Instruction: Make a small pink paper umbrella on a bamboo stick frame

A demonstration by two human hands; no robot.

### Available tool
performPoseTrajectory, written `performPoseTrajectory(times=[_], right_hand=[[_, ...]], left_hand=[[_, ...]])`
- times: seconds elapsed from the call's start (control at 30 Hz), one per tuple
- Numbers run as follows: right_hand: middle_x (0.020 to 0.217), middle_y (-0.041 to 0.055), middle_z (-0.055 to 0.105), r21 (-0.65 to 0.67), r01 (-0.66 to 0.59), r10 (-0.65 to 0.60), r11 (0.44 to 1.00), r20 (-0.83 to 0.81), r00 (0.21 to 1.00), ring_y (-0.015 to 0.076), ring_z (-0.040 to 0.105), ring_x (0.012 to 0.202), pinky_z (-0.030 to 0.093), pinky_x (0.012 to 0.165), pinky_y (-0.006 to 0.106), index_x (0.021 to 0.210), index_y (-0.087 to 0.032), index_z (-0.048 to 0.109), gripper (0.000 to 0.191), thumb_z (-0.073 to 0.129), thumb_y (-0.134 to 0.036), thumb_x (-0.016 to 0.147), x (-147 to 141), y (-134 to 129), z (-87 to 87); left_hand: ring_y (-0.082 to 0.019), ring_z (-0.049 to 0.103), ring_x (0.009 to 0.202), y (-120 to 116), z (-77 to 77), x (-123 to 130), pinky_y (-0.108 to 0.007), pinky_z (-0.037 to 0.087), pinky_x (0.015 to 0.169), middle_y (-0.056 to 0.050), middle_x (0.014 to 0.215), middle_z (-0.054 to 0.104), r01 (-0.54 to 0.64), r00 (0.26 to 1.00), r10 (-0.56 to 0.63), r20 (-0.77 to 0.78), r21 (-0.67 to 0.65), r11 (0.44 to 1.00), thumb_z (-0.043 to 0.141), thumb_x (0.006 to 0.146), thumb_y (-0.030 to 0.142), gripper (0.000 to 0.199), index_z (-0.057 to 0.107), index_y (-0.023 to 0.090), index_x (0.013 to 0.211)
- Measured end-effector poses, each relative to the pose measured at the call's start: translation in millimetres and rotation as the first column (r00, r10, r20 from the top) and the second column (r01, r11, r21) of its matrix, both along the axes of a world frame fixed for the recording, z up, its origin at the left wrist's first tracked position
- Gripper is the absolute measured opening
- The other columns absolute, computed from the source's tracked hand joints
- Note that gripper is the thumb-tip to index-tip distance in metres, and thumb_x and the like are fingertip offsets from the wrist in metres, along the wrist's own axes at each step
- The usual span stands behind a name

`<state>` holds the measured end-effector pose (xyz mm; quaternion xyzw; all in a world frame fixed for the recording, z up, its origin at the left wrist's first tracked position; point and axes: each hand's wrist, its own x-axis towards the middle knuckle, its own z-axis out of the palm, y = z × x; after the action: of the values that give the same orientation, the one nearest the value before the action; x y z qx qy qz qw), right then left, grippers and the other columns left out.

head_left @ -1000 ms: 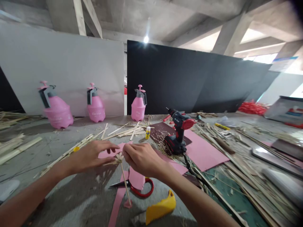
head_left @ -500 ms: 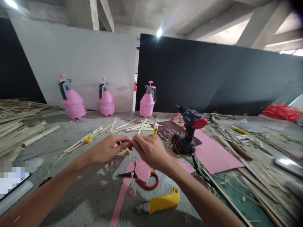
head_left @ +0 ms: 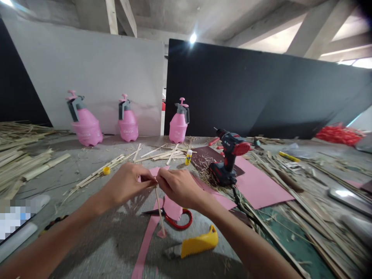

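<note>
My left hand [head_left: 126, 184] and my right hand [head_left: 180, 186] meet with closed fingertips at the top of a thin bamboo stick [head_left: 159, 209]. The stick slants down from the fingers, and a small pink paper piece [head_left: 161, 233] is at its lower end. What else the fingertips pinch is hidden. Below the hands lie scissors [head_left: 178, 224] with red handles, partly under a cut piece of pink paper [head_left: 172, 209]. A long pink paper strip [head_left: 142, 252] runs toward me. Nearer still lies a yellow-handled utility knife [head_left: 199, 244].
A cordless drill [head_left: 229, 155] stands upright right of my hands beside pink sheets [head_left: 261, 186]. Beyond my hands are a glue stick [head_left: 188, 157] and its yellow cap [head_left: 106, 170]. Pink spray bottles [head_left: 178, 126] line the back panels. Bamboo strips [head_left: 37, 166] lie on both sides; a phone [head_left: 17, 221] is at left.
My hands have shifted slightly left, and their fingertips are lower, at the top of the stick. The stick joint that showed below the fingers is now covered. The view has shifted slightly.
</note>
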<state>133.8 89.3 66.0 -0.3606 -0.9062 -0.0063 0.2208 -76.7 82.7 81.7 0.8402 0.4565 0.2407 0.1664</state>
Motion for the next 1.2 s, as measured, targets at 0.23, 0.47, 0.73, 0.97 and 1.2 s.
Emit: performPoseTrajectory(times=[0.23,0.47,0.73,0.97,1.2], right_hand=[[0.075,0.0004,0.064,-0.044,0.010,-0.010,0.999,0.010,1.000,0.0116,0.045,0.058,0.020,0.056,0.030,0.091,-0.019,0.060,0.021,0.045,-0.024,0.104,4.1,7.1,2.5],[0.073,-0.0001,0.064,-0.085,0.010,-0.004,0.996,0.075,0.997,0.0109,0.045,0.057,0.022,0.056,0.030,0.089,-0.018,0.062,0.019,0.049,-0.022,0.103,3.4,11.3,-1.3],[0.074,0.0017,0.067,-0.107,0.003,0.010,0.994,0.121,0.993,0.0116,0.049,0.059,0.021,0.057,0.030,0.091,-0.018,0.062,0.018,0.050,-0.022,0.103,6.1,15.2,-4.3],[0.076,0.0018,0.067,-0.106,-0.023,0.037,0.994,0.133,0.990,0.0118,0.050,0.060,0.023,0.057,0.029,0.091,-0.017,0.062,0.019,0.048,-0.020,0.104,8.4,13.1,0.6],[0.071,0.0006,0.063,-0.107,-0.030,0.043,0.994,0.128,0.991,0.0116,0.046,0.058,0.023,0.057,0.029,0.090,-0.017,0.060,0.021,0.047,-0.022,0.104,11.7,12.7,3.9]], left_hand=[[-0.019,0.067,0.071,3.9,3.2,-2.0,-0.027,0.047,0.064,-0.002,0.076,0.077,-0.070,0.996,0.075,0.037,-0.113,0.991,0.070,0.085,0.046,0.027,0.078,0.021,0.079],[-0.021,0.072,0.085,14.9,-6.3,-15.1,-0.029,0.050,0.073,-0.003,0.096,0.081,0.013,1.000,-0.010,0.017,-0.182,0.983,0.060,0.092,0.041,0.026,0.080,0.026,0.101],[-0.020,0.071,0.079,15.7,-8.2,-12.7,-0.027,0.047,0.067,-0.004,0.091,0.081,0.055,0.998,-0.056,0.005,-0.264,0.963,0.060,0.092,0.042,0.028,0.080,0.024,0.099],[-0.020,0.071,0.081,14.2,-8.2,-9.9,-0.027,0.047,0.068,-0.004,0.092,0.080,0.046,0.999,-0.049,0.000,-0.287,0.957,0.061,0.091,0.040,0.026,0.079,0.024,0.099],[-0.021,0.070,0.080,13.7,-9.3,-9.7,-0.028,0.048,0.068,-0.006,0.092,0.079,0.059,0.998,-0.055,0.022,-0.291,0.955,0.061,0.091,0.050,0.035,0.079,0.022,0.099]])
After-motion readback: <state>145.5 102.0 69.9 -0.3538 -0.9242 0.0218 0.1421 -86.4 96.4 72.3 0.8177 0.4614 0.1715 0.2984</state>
